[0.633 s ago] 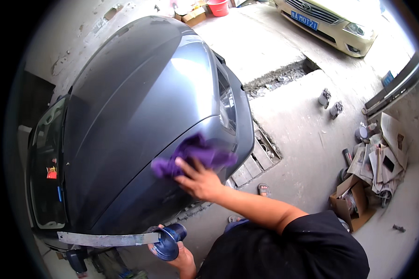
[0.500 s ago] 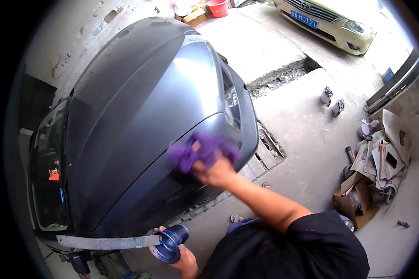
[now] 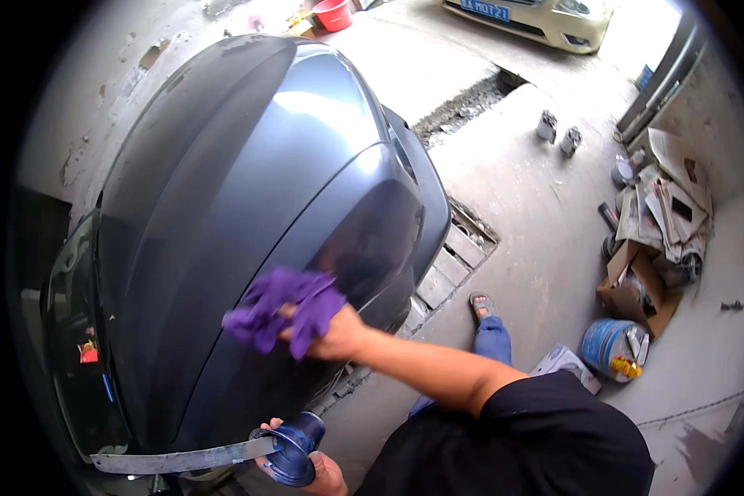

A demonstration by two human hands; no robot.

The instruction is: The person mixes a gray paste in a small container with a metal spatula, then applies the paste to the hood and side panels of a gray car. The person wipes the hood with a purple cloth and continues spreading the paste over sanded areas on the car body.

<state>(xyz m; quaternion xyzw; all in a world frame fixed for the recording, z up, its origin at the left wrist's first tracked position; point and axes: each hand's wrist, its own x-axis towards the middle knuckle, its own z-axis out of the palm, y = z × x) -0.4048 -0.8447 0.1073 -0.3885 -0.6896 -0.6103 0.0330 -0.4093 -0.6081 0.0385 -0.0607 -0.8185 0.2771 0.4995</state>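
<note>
In my right hand [image 3: 339,336] is a bunched purple cloth [image 3: 293,307], pressed to the dark grey car [image 3: 202,198] beside the seam between hood and fender. My left hand [image 3: 326,477], low in front of me, is wrapped round a blue, paint-stained cup [image 3: 296,450] with a flared rim. The cup is tipped on its side. A long, flat, stained strip [image 3: 174,460] sticks out of it toward the left; its inner end is hidden in the cup. The cup hides part of my left fingers.
Two small cans [image 3: 559,134] stand on the concrete floor. Along the right wall are newspapers [image 3: 657,207], an open cardboard box [image 3: 649,289] and a blue bucket [image 3: 608,347]. A grated channel [image 3: 450,269] runs beside the car. A beige car [image 3: 546,25] and red bucket [image 3: 333,15] stand farther off.
My right hand has carried the cloth left along the seam, away from the car's front end. The view has shifted, and a blue bucket shows at the right. My left hand keeps the cup.
</note>
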